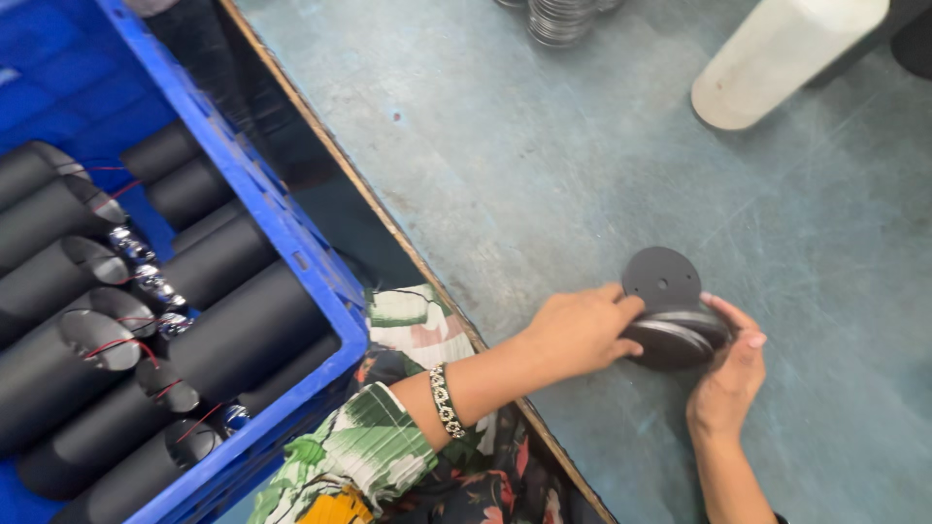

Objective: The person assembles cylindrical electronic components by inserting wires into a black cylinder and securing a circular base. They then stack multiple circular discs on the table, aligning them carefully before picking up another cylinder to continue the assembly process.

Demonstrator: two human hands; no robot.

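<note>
Wide grey-blue counter (582, 146) fills the view, wood-edged along its left side. Down beside it sits a blue crate (291, 243) packed with black tubes (223, 340), red wires trailing from their open ends. Up top, a white cylinder (786, 53) lies tilted, with stacked metal rings (558, 19) near it. Now the action: left hand (578, 330) and right hand (728, 374) meet at a dark round part (680, 340), each grip pinching its rim from opposite sides. A flat black disc (660, 277) lies on the counter, just behind.
</note>
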